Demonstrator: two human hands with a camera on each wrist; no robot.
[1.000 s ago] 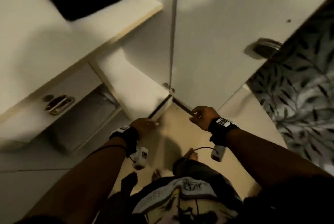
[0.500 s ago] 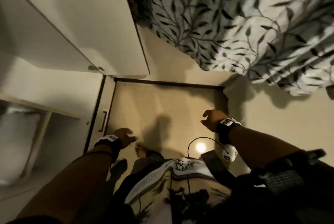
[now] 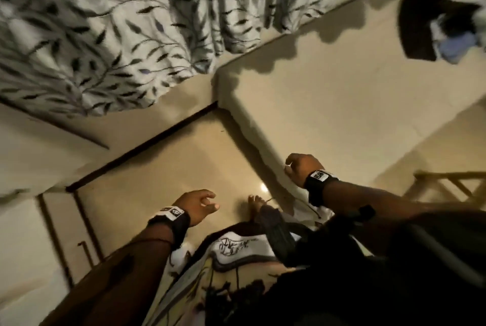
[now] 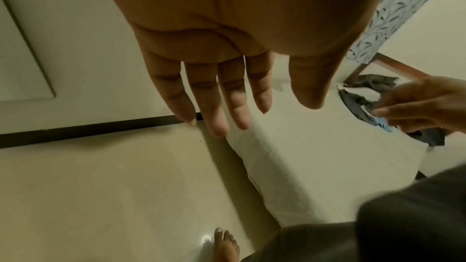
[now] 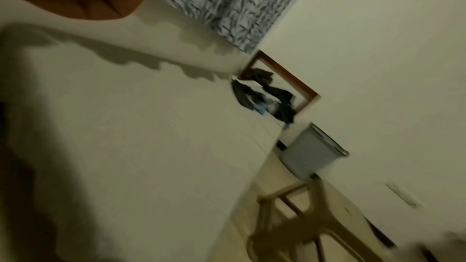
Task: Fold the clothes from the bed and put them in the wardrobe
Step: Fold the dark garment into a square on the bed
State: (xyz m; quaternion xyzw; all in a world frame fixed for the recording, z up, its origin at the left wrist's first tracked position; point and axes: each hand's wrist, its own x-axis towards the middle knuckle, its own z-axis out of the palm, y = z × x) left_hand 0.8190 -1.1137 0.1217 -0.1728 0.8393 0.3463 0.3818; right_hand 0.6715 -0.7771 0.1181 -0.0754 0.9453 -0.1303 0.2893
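- Your white fabric curtain [image 3: 110, 36]: dark leaf-and-vine print.
- Your cream bed sheet [image 3: 328, 104]: plain.
- Your rumpled clothes pile [image 5: 264, 95]: black, white, some blue.
- Your glossy floor [image 3: 171, 168]: beige.

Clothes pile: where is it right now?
Head view, top right: the clothes pile lies on the bed at its far end, below the leaf-print curtain, beyond both hands.
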